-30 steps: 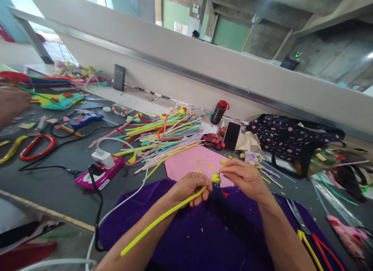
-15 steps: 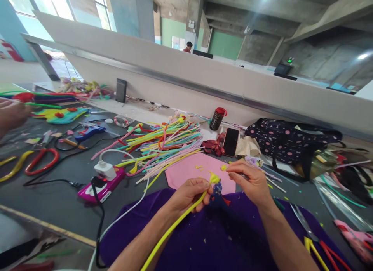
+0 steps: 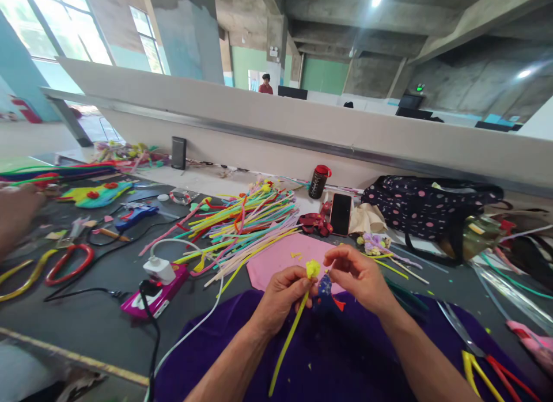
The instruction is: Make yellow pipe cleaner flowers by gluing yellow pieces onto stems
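Observation:
My left hand [image 3: 285, 295] pinches a yellow pipe cleaner [image 3: 287, 347] just under its bunched, fuzzy yellow head [image 3: 313, 269]. The long tail of the stem hangs down below the fingers. Close on the right of that head, my right hand [image 3: 356, 275] is closed with thumb and fingertips together; whatever they grip is too small to make out. Between the hands shows a dark blue speckled piece [image 3: 325, 288] with an orange-red tip. Behind them lies a pink mat [image 3: 270, 261] with small yellow scraps on it. Purple cloth [image 3: 242, 338] spreads beneath my forearms.
A pile of coloured pipe cleaners [image 3: 254, 212] lies ahead. Scissors [image 3: 469, 333] rest at right, a magenta power strip [image 3: 158, 292] with cables at left. A phone [image 3: 341, 213], bottle [image 3: 318, 182] and dotted bag [image 3: 415, 209] stand farther back. Another person's hand [image 3: 19, 212] is at far left.
My right hand has moved left and in toward the yellow head. The stem's tail has swung to hang more steeply. The camera view has tilted up slightly.

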Motion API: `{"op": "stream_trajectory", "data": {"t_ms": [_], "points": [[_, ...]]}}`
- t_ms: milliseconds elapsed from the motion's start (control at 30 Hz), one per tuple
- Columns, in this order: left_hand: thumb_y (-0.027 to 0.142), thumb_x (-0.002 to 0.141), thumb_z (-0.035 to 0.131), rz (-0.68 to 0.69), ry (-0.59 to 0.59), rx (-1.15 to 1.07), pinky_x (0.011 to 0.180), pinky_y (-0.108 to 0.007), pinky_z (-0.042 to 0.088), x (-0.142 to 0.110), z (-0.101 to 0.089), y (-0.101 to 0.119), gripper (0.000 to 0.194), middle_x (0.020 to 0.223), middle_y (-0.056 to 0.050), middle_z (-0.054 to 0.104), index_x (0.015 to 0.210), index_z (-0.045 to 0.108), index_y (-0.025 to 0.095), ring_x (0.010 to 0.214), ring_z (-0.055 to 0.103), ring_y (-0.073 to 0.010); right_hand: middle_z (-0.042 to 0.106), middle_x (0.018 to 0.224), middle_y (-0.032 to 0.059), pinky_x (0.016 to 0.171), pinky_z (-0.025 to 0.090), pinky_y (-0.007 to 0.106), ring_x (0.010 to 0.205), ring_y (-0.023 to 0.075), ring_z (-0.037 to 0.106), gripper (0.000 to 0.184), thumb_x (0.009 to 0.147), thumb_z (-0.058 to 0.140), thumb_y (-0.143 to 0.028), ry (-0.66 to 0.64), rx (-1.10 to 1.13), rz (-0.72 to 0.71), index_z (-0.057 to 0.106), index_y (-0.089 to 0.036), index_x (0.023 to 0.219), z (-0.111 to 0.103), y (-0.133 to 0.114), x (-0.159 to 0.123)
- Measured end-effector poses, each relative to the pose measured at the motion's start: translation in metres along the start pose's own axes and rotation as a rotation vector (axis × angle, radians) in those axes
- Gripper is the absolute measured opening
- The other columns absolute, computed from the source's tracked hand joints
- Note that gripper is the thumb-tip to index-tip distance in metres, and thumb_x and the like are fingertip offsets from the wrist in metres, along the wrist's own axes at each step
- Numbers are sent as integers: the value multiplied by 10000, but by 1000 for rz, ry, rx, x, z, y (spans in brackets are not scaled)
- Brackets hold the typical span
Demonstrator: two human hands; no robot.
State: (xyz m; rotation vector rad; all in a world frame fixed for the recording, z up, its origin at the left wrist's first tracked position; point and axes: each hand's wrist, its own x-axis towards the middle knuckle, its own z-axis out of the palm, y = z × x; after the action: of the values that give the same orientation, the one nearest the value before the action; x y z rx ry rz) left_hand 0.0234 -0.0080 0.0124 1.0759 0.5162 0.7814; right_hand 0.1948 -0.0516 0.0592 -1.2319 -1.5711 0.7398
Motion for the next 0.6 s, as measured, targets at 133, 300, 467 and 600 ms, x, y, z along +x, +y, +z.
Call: {"op": "stream_trajectory", "data": {"t_ms": [133, 300, 467, 600], "points": [[341, 714, 618, 38, 27, 116, 416, -174, 286, 0, 3, 3, 210, 591, 6, 583, 719, 601, 132, 451, 482, -67, 569, 854, 10, 548, 442, 226, 613, 100, 529, 403, 697, 648, -222, -123, 24, 2, 506, -204, 1074, 7, -4, -4], [326, 731, 592, 70, 25, 234, 462, -185, 327, 1, 6, 0, 186, 566, 22, 556, 715, 615, 142, 461, 464, -69, 566, 798, -6, 592, 446, 244, 641, 119, 545, 436, 684, 666, -233, -147, -59, 25, 506, -203, 1088, 8, -1, -6], [325, 736, 579, 87, 40, 277, 493, -192, 356, 2, 5, -3, 187, 599, 14, 561, 746, 620, 143, 480, 463, -75, 556, 847, -3, 588, 440, 239, 632, 110, 531, 389, 693, 660, -237, -150, -109, 3, 530, -209, 1058, 7, -1, -3], [312, 737, 569, 96, 61, 355, 500, -192, 368, 2, 6, -2, 176, 596, 15, 554, 719, 622, 145, 486, 456, -79, 556, 839, -1, 606, 437, 245, 652, 119, 531, 356, 697, 656, -235, -131, -173, -11, 543, -208, 1033, 7, -3, -2]]}}
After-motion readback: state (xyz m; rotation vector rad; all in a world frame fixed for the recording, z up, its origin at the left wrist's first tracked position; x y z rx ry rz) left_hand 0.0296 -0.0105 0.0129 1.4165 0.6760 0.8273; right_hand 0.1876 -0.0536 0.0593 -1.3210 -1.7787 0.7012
